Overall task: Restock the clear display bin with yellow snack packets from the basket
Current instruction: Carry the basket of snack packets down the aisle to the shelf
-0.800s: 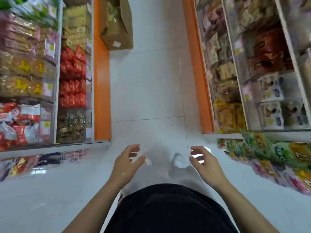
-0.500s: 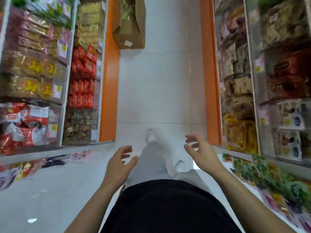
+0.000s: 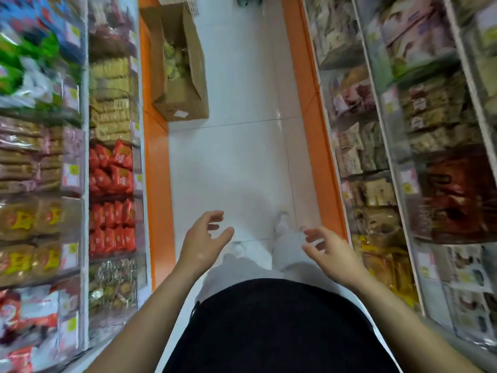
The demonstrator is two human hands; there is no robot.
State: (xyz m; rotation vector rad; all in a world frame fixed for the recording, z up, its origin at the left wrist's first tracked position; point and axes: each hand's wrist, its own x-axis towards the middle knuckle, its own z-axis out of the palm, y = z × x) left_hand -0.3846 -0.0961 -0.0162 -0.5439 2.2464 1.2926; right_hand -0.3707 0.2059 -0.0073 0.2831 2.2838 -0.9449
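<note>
Head view: left hand (image 3: 204, 238) and right hand (image 3: 330, 254) empty, fingers loosely spread, apart above aisle floor (image 3: 228, 157); yellow snack packets (image 3: 382, 267) low in right shelving (image 3: 394, 184), just beside right hand.

Glossy white floor tiles (image 3: 236, 162) run between packed left shelves (image 3: 113, 170) and right shelves (image 3: 376, 157), both with orange base panels (image 3: 158, 184), an open cardboard box (image 3: 180, 103) beside the left one.

White tiled floor (image 3: 242, 162), orange shelf bases (image 3: 158, 184), brown cardboard box (image 3: 185, 103), red packets (image 3: 113, 168), yellow packets (image 3: 387, 267), black shirt (image 3: 269, 332), pale grey trousers (image 3: 236, 267)
</note>
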